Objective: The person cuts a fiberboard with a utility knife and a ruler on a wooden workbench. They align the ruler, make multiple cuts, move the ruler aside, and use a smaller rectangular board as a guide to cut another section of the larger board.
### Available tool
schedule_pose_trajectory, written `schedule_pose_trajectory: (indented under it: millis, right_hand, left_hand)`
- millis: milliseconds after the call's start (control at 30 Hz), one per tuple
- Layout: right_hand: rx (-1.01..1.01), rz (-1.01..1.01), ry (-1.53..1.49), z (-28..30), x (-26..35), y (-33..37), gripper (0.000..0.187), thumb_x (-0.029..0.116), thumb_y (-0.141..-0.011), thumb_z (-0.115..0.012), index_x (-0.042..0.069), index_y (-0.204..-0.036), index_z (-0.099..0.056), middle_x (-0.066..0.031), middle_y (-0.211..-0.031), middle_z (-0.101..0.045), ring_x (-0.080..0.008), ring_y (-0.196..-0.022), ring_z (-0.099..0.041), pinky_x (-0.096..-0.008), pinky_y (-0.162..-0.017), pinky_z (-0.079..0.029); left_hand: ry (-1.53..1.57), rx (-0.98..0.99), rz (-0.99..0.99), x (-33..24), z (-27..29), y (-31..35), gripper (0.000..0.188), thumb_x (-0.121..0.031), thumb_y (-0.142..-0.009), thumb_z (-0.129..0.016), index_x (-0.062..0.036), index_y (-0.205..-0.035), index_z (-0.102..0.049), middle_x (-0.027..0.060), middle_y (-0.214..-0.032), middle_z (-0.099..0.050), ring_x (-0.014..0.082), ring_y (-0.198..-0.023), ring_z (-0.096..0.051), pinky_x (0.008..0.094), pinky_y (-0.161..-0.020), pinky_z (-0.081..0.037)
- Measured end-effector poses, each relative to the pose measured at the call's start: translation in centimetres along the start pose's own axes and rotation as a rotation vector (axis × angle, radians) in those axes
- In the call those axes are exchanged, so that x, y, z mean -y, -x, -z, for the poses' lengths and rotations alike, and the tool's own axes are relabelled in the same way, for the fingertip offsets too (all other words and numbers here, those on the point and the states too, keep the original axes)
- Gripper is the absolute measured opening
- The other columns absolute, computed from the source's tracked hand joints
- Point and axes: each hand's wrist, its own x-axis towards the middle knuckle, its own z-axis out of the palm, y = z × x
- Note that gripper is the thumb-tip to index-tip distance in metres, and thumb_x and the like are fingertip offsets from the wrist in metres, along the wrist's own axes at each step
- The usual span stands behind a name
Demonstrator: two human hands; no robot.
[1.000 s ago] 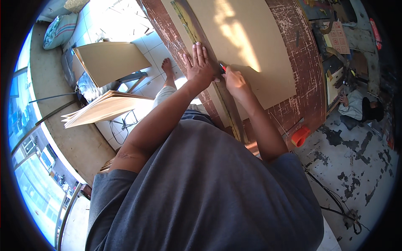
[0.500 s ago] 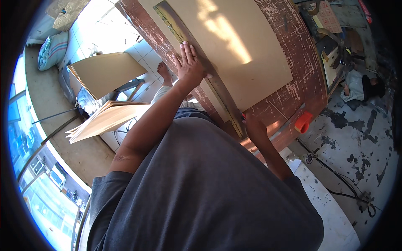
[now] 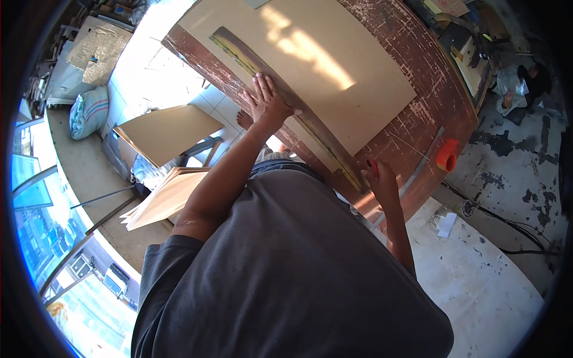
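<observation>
A large tan board [image 3: 364, 101] lies on the worn red-brown tabletop [image 3: 439, 95]. Along its left part runs a long, dark metal straightedge [image 3: 322, 132], set at a slant, with a narrow strip of board showing on its left side. My left hand [image 3: 267, 109] presses flat on the straightedge near its middle, fingers stretched and thumb out to the right. Close to the straightedge's near end, my right hand [image 3: 384, 181] is closed around a small red tool [image 3: 372, 165]; most of that tool is hidden by my fingers.
An orange-red tape roll [image 3: 447, 155] stands at the table's right edge, beside a thin metal strip [image 3: 422, 160]. To the left are stacked tan boards [image 3: 167, 131] and thin sheets [image 3: 167, 197]. Another person [image 3: 519, 86] sits low at the far right, near cables [image 3: 495, 209].
My right hand has moved off the straightedge's near end, up and to the right, with the red tool now showing. My left hand stays on the straightedge. The whole view has shifted slightly.
</observation>
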Motion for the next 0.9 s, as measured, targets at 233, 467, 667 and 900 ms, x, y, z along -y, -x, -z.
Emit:
schedule_pose_trajectory:
  millis: [233,467,667,900]
  right_hand:
    - [-0.180,0.052,-0.037,-5.6,0.1,2.5,0.056,0.034,-0.084,-0.079,0.009,-0.127,-0.054,-0.0193,-0.123,-0.054,-0.0419,-0.110,-0.061,-0.0497,-0.088,-0.052]
    - [-0.278,0.137,-0.009,-6.0,-0.3,2.1,0.052,0.034,-0.084,-0.077,0.009,-0.124,-0.055,-0.0169,-0.122,-0.054,-0.0409,-0.105,-0.061,-0.0508,-0.086,-0.053]
    - [-0.251,0.168,0.003,-5.8,3.3,-0.3,0.053,0.035,-0.083,-0.077,0.006,-0.123,-0.056,-0.0168,-0.119,-0.053,-0.0397,-0.107,-0.060,-0.0487,-0.088,-0.051]
    - [-0.198,0.179,-0.168,-6.1,9.4,-4.2,0.054,0.031,-0.084,-0.077,0.004,-0.125,-0.053,-0.0184,-0.119,-0.053,-0.0413,-0.107,-0.061,-0.0498,-0.089,-0.051]
  left_hand:
    - [-0.080,-0.108,-0.094,0.7,-0.2,1.1,0.135,-0.084,-0.074,-0.060,0.0092,-0.158,-0.008,0.0317,-0.166,-0.005,0.0420,-0.156,-0.002,0.0704,-0.118,-0.006]
    - [-0.075,-0.049,-0.073,0.8,1.1,0.6,0.137,-0.084,-0.073,-0.063,0.0097,-0.157,-0.009,0.0319,-0.165,-0.003,0.0419,-0.156,-0.001,0.0703,-0.118,-0.006]
    - [-0.011,-0.073,-0.083,4.8,2.3,-2.3,0.141,-0.084,-0.070,-0.067,0.0095,-0.157,-0.008,0.0320,-0.165,-0.001,0.0421,-0.156,0.000,0.0704,-0.118,-0.010]
    - [-0.023,-0.092,-0.067,10.0,4.6,-7.7,0.144,-0.083,-0.068,-0.070,0.0066,-0.159,-0.005,0.0278,-0.167,0.000,0.0411,-0.156,0.000,0.0721,-0.118,-0.008]
